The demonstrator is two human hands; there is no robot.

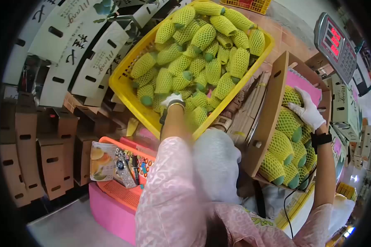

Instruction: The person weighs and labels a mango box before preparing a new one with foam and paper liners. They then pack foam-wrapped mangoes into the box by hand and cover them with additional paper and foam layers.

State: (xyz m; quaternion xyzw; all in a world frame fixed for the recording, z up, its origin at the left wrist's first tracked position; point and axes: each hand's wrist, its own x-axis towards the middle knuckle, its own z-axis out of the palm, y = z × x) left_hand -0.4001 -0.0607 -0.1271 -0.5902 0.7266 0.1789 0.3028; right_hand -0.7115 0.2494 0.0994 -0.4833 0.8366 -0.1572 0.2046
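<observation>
My left hand [172, 99], in a white glove, reaches into a yellow plastic crate [118, 84] heaped with green mangoes in yellow-green foam nets. It touches or hovers just above the fruit at the crate's near side; its fingertips are hidden. My right hand [308, 112], also white-gloved, is inside an open cardboard box [272, 113] on the right. Its thumb and fingers are round a netted mango [291, 96] at the box's upper end. Several more netted mangoes [279, 144] lie packed below it. Pink paper [304, 87] lines the box's far end.
A digital scale display [336, 45] with red figures stands at upper right. White printed cartons [66, 53] and brown cartons [27, 144] line the left. An orange basket [119, 195] holds a printed card, pens and small items. Flattened cardboard [247, 107] lies between crate and box.
</observation>
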